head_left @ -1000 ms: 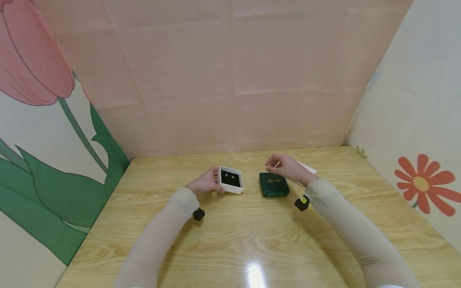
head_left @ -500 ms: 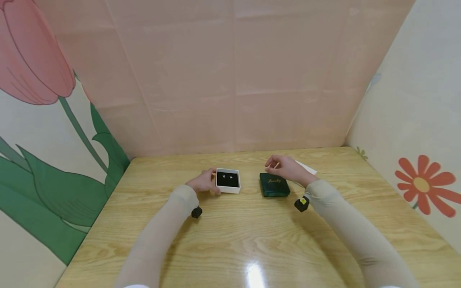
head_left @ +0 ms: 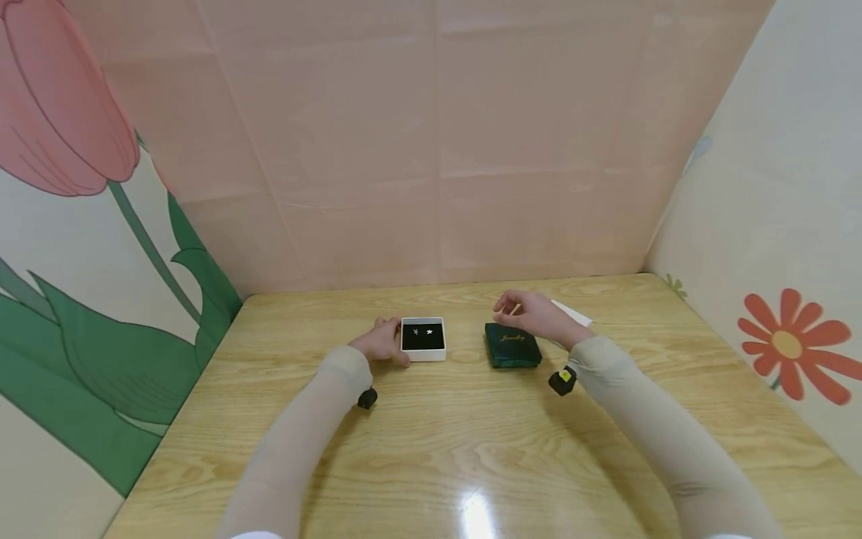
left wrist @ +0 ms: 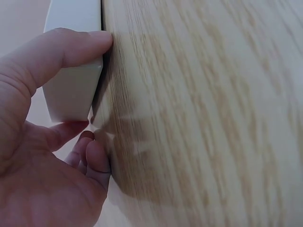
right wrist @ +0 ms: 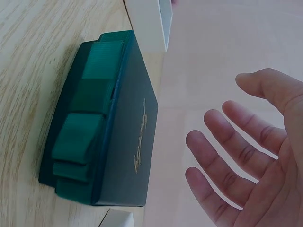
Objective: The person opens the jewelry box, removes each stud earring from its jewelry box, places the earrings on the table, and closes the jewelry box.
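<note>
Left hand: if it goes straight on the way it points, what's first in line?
The white box, which the left hand already touches. Beyond it, across a gap, the green box looks next, though the exact line and depth are hard to judge.

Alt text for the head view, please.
A left hand grips an open white box holding two small star-shaped pieces on black lining; the right hand hovers above a dark green box on a wooden table.
</note>
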Demonstrator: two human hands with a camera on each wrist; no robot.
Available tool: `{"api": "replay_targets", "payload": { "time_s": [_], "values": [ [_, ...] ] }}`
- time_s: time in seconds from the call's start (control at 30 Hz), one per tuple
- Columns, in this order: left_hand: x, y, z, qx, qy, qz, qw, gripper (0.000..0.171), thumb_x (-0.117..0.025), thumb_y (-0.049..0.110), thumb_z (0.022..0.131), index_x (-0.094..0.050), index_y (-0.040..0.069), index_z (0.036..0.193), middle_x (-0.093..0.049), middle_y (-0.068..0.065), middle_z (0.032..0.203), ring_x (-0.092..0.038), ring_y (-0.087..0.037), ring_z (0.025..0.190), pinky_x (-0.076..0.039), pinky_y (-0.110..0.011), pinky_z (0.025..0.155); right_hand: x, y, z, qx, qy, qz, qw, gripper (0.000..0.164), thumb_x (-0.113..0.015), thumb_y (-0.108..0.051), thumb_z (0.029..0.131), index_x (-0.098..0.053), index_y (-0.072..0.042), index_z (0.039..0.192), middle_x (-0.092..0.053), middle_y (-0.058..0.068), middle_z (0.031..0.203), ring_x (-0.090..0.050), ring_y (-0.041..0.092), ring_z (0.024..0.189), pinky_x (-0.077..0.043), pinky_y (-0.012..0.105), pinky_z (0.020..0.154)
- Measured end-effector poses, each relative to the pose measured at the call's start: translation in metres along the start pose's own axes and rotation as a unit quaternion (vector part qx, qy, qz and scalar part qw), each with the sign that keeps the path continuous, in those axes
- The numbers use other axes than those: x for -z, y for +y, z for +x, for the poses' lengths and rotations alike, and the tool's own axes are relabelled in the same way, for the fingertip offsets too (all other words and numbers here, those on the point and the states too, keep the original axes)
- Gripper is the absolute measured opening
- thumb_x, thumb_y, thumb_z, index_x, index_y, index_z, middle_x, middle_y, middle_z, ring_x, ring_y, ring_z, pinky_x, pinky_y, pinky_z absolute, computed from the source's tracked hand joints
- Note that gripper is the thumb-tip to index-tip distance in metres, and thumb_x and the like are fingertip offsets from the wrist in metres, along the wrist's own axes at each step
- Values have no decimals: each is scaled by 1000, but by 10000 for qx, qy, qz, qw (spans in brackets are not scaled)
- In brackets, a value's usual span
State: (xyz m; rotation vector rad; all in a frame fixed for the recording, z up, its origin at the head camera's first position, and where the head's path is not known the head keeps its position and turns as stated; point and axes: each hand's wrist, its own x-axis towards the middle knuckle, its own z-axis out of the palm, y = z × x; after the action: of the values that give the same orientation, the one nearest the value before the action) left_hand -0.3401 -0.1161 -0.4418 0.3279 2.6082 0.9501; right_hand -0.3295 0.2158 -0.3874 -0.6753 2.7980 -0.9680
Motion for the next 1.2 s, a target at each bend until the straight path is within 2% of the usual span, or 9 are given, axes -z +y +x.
{"api": "replay_targets", "payload": {
  "time_s": [0.17,0.43,0.63,0.77,0.93,1.1,1.2],
  "values": [
    [1,-2,1,-6,-30,124,9999,88,-84,17,70,-36,2,143,-35,-19,133,-39,-30,119,-33,-46,108,-2,-7,5,87,26,-28,10000,27,-63,-30,94,-63,-9,110,-63,5,94,-65,27,84,-50,31,65],
    [1,-3,2,17,-77,127,9999,85,-84,17,70,-38,3,140,-35,-18,130,-41,-29,114,-35,-45,107,-14,-32,23,186,140,-84,9997,26,-65,-29,92,-64,-10,110,-65,3,99,-64,18,86,-51,32,70],
    [1,-4,3,-24,-62,150,9999,83,-84,16,68,-41,3,138,-38,-17,126,-41,-28,112,-36,-45,106,-29,-56,39,142,87,449,9989,24,-64,-24,93,-62,-9,112,-64,9,109,-65,25,98,-52,37,80],
    [2,-4,3,-43,-67,138,9999,83,-84,16,68,-42,3,137,-38,-16,126,-40,-28,113,-35,-46,106,-45,-65,52,-99,58,936,9955,28,-63,-20,93,-61,-4,116,-61,14,116,-62,30,107,-51,41,87],
    [2,-3,2,-82,-41,120,9999,82,-85,16,66,-43,3,136,-38,-17,123,-42,-29,110,-36,-46,104,-69,-68,66,-633,39,1225,9904,31,-62,-18,91,-61,-1,117,-61,14,118,-56,28,110,-45,41,93],
    [3,-1,1,-98,-19,137,9999,80,-85,15,67,-44,3,135,-39,-17,123,-42,-28,109,-36,-46,104,-88,-68,74,-1206,20,1709,9779,24,-61,-16,92,-62,-2,111,-60,12,119,-51,25,111,-40,43,98],
    [3,-1,1,-85,-42,102,9999,81,-85,14,67,-44,2,135,-39,-17,123,-41,-28,110,-35,-45,105,-97,-67,78,-1297,85,1836,9744,19,-63,-12,91,-63,-2,107,-61,12,117,-53,24,108,-41,42,99]
  ]
}}
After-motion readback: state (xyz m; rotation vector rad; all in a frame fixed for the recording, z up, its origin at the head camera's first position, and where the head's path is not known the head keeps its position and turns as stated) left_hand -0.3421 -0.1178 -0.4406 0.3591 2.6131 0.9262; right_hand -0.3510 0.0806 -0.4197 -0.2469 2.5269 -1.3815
